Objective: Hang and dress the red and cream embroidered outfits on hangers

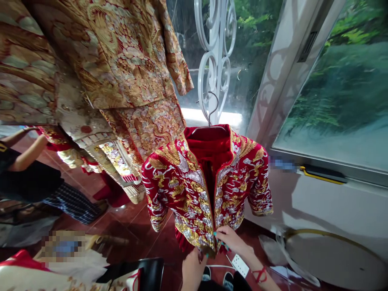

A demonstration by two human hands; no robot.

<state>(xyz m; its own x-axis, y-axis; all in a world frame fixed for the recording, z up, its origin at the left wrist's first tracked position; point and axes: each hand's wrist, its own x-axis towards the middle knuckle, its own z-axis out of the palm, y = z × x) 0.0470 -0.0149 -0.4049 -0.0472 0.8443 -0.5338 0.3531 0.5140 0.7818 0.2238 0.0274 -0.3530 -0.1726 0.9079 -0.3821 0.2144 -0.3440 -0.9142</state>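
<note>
A short red jacket with gold and silver embroidery hangs from a metal hanger, its front parted at the collar. Low on its front opening, my left hand is closed on the bottom hem, thumb and fingers on the cloth. My right hand grips the other front edge slightly higher, its fingers partly behind the fabric. The two front edges lie close together between my hands. A red band is around my right wrist.
Large gold-embroidered garments hang at the left, near a white scrolled metal grille. Another person works behind them. A white power strip lies on the floor, and a round gold-rimmed frame stands at the lower right.
</note>
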